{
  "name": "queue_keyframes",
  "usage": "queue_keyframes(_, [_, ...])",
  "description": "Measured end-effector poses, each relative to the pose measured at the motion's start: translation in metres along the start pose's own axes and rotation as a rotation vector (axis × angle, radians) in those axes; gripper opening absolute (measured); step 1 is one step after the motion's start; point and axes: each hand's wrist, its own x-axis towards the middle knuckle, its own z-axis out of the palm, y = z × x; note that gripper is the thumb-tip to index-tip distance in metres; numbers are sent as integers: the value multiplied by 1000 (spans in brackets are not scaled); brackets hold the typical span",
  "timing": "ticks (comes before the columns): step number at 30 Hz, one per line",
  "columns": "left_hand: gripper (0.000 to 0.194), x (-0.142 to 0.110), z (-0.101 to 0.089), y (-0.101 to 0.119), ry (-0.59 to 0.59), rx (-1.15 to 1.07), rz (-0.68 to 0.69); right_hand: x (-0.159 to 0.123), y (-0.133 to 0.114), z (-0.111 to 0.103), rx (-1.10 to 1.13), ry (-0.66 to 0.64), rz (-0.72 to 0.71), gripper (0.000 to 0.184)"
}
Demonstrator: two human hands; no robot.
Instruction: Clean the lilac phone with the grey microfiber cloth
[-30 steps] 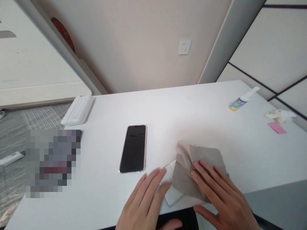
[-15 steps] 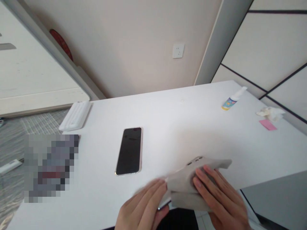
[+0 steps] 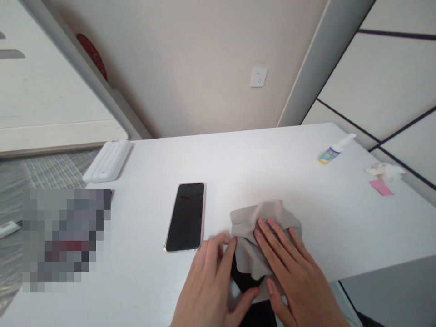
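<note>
In front of me a phone (image 3: pixel 242 278) lies with part of its black screen showing; a grey cloth (image 3: pixel 257 213) covers most of the rest. My left hand (image 3: pixel 211 284) holds that phone by its left side, fingers bent along the edge and thumb at the near end. Stretched out flat, my right hand (image 3: pixel 289 268) presses on the crumpled cloth over the screen, its thumb apart from the fingers. Just beyond my left hand a second phone (image 3: pixel 186 217) in a clear case rests face up on the white table.
A white flat case (image 3: pixel 107 161) sits at the table's (image 3: pixel 143 281) far left corner, with a blurred-out item (image 3: pixel 71 236) nearer. At the far right are a small spray bottle (image 3: pixel 335 150), a crumpled tissue (image 3: pixel 386 171) and a pink slip (image 3: pixel 381 187).
The held phone has turned from its back, with camera lenses showing, to its black screen. My right hand has spread flat on the cloth, and my left hand has shifted its hold.
</note>
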Motion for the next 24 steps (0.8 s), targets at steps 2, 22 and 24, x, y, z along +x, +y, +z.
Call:
queue_keyframes(2, [79, 3, -3, 1, -30, -34, -8, -1, -3, -1, 40, 1, 3, 70])
queue_keyframes(22, [144, 1, 4, 1, 74, 44, -6, 10, 11, -6, -3, 21, -224, 63])
queue_keyframes(24, [143, 2, 4, 1, 84, 44, -21, 11, 14, -5, -20, 14, -82, 80])
